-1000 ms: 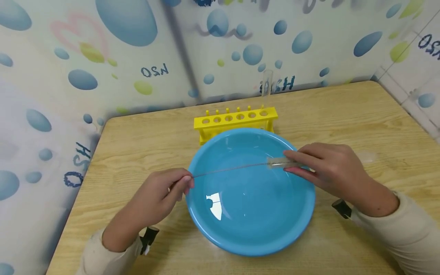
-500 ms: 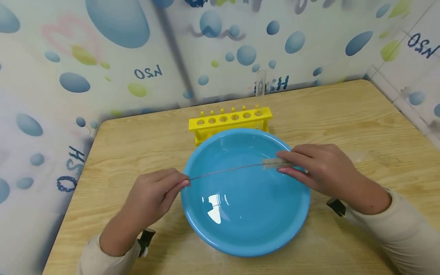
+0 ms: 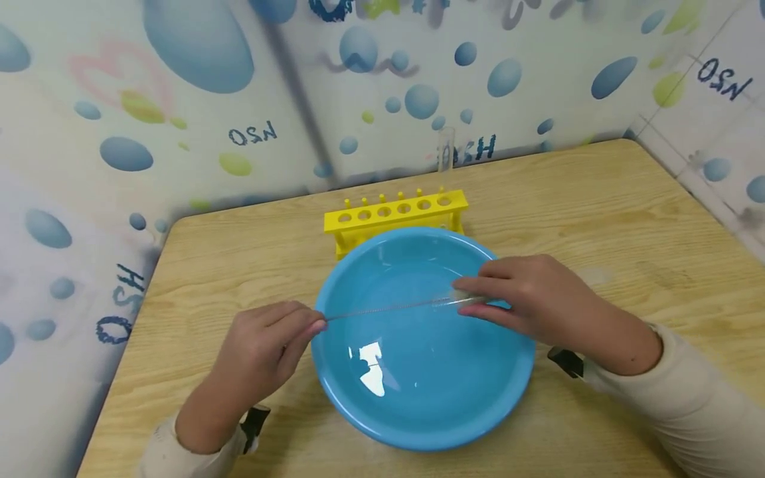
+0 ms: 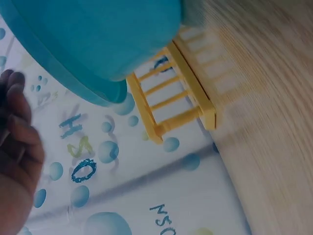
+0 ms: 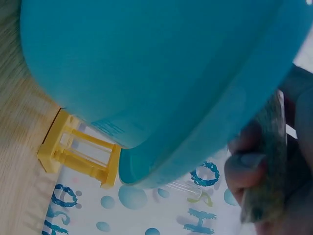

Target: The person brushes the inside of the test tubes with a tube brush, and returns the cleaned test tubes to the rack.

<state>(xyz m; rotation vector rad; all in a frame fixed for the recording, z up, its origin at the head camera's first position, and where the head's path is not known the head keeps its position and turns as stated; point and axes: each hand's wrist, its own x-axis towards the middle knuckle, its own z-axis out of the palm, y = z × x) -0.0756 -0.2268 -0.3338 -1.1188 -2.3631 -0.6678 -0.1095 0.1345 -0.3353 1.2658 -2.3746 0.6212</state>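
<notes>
Above the basin, my left hand pinches the thin twisted wire handle of a test tube brush between thumb and fingers. My right hand grips a clear glass test tube, its mouth pointing left. The brush's wire runs into that mouth. In the right wrist view, the brush's pale bristles fill the tube, with fingers curled round the glass. Below both hands stands the blue basin, with water in it. In the left wrist view, my left hand shows only partly at the edge.
Behind the basin is a yellow test tube rack, with an upright clear tube in its rightmost hole. The wooden table meets a patterned wall at the back.
My right hand has moved left with the test tube, closer to the left hand, and less of the wire shows between them. The left hand keeps its pinch. The head view has shifted slightly.
</notes>
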